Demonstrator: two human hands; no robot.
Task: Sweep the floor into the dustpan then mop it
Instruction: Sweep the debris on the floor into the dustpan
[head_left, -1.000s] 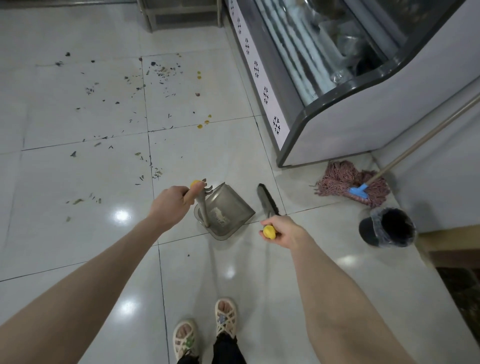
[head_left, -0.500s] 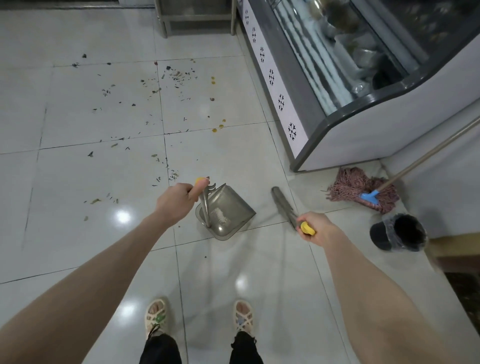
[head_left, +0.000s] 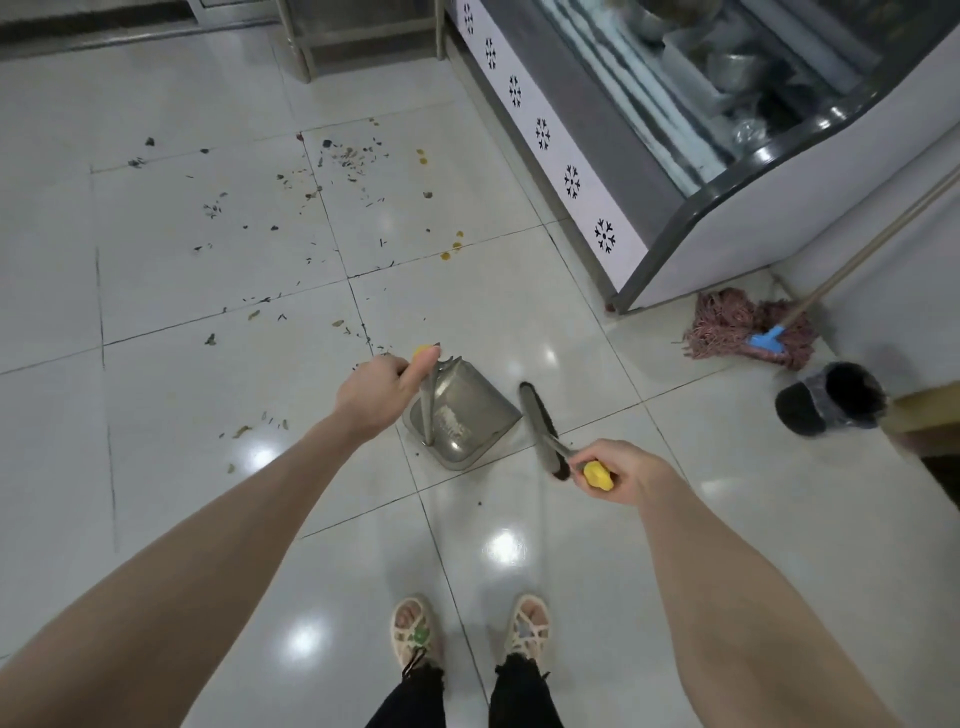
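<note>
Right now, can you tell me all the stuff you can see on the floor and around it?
dustpan: one, grey, centre
broom: one, dark bristles, yellow handle end, right of dustpan
crumbs: many, dark and yellow, scattered upper left
display case: one, grey and white, top right
mop: one, reddish, blue clamp, by display case corner
bin: one, black, far right
sandals: two, cream, bottom centre
left hand: one, grips dustpan handle
right hand: one, grips broom handle
</note>
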